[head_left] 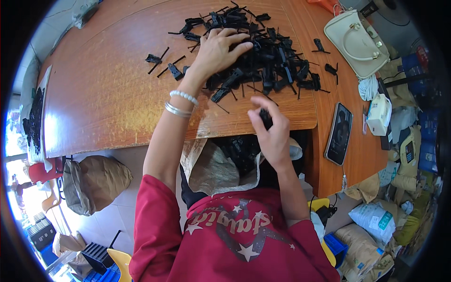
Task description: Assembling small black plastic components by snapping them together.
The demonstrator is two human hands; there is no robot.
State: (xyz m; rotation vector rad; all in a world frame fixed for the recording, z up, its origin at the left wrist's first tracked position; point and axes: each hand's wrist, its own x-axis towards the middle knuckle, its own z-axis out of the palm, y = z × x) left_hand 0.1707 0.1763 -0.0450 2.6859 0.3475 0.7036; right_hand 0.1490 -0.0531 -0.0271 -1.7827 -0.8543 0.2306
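A heap of small black plastic parts with thin rods (pixel 282 56) lies on the wooden table. My left hand (pixel 221 49) reaches over the heap's left side, its fingers apart and their tips touching the parts. What lies under those fingertips is partly hidden. Just off the table's front edge, my right hand (pixel 276 136) is curled around a black plastic part (pixel 266 118), which shows between thumb and fingers. Below it, an open white woven sack (pixel 211 167) sits at my lap with more black parts (pixel 239 152) inside.
The wooden table (pixel 103 94) has a worn patch at the left. On the right side stand a phone (pixel 338 134), a pale handbag (pixel 357 42) and a white box-shaped device (pixel 378 115). A brown sack (pixel 96 183) stands on the floor at left; several bags (pixel 373 223) crowd the right.
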